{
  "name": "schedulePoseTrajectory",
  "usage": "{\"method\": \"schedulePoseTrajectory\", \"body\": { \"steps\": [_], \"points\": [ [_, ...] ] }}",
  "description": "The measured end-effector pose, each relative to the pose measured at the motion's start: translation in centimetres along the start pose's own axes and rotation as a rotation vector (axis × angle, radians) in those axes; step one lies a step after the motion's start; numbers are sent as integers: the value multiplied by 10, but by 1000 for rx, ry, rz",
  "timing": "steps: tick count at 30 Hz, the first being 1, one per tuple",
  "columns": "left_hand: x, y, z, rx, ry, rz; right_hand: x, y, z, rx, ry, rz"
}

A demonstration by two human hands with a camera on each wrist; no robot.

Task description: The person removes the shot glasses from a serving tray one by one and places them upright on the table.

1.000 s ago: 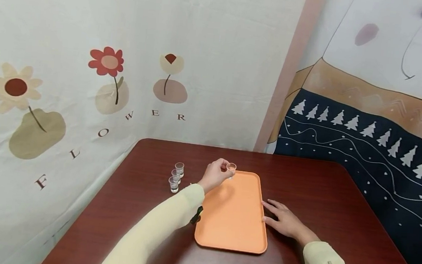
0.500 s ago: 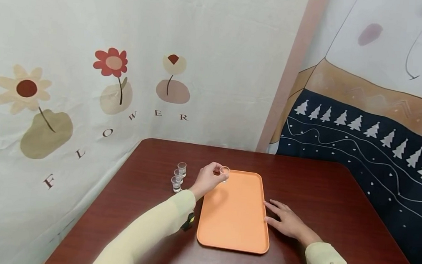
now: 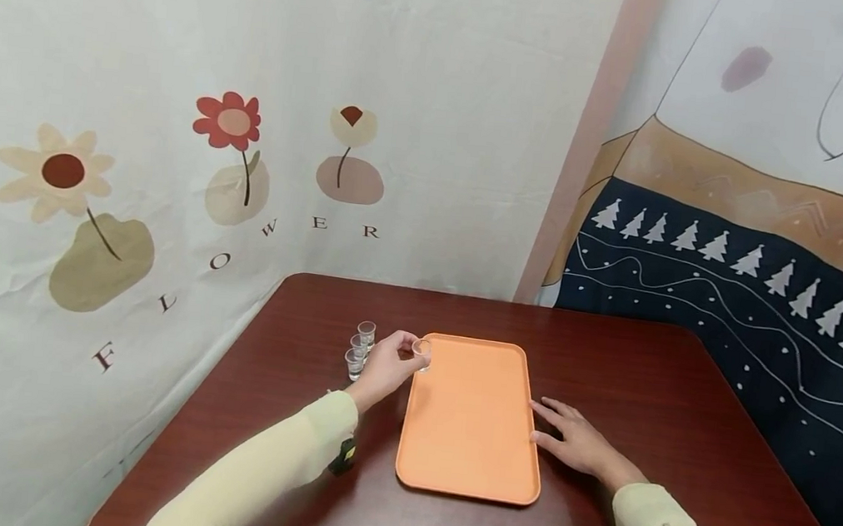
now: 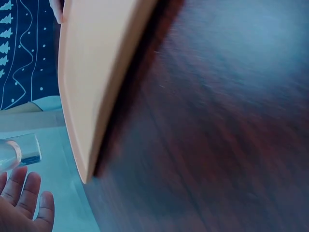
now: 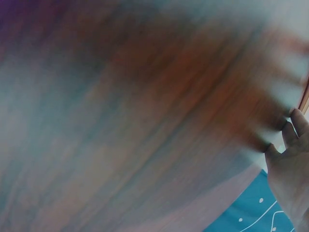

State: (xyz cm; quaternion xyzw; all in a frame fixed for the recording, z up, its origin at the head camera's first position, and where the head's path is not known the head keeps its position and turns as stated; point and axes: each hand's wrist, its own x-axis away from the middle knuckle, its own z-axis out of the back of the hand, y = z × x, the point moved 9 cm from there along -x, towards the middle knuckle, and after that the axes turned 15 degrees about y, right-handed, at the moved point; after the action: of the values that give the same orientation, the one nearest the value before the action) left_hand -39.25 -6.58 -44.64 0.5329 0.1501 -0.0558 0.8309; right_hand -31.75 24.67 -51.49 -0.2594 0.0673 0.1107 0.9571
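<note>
My left hand [image 3: 382, 368] pinches a small clear shot glass [image 3: 422, 355] by its side, near the far left corner of the orange tray [image 3: 472, 435]. In the left wrist view the shot glass [image 4: 30, 150] lies against the fingers and appears to hold some clear liquid. Three more shot glasses [image 3: 355, 363] stand in a row on the table just left of that hand, partly overlapping one another. With fingers extended, my right hand [image 3: 577, 441] rests on the table and touches the tray's right edge. The right wrist view shows its fingers [image 5: 290, 137] spread.
The dark red wooden table [image 3: 631, 365] extends on both sides of the tray. Behind it hangs a pale cloth [image 3: 448, 132] with flowers and letters. To the right is a dark blue cloth [image 3: 725, 323] with white trees.
My left hand has moved left and a little nearer with the shot glass, from the tray's far edge to its left corner. My right hand stays at the tray's right edge.
</note>
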Motion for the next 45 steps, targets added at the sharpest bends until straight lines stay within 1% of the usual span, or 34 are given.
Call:
{"method": "schedulePoseTrajectory", "body": {
  "steps": [4,8,15,23,30,37,41,45],
  "points": [
    [4,-5,10,25,26,0,1,4,0,6,-14,-23],
    [6,-15,18,24,54,-2,1,4,1,4,-10,-20],
    [11,-33,39,-60,97,18,-2,2,1,-2,-10,-2],
    [18,-53,66,-102,142,63,-2,2,1,2,-19,-10],
    [23,-70,83,-151,161,68,-2,2,0,5,-19,-7],
    [23,-81,93,-211,179,81,0,0,2,-1,-12,3],
    [24,-85,94,-219,171,99,0,-3,2,-2,-10,16],
    [24,-85,94,-218,171,101,0,-1,2,-2,-7,17]
  ]
}}
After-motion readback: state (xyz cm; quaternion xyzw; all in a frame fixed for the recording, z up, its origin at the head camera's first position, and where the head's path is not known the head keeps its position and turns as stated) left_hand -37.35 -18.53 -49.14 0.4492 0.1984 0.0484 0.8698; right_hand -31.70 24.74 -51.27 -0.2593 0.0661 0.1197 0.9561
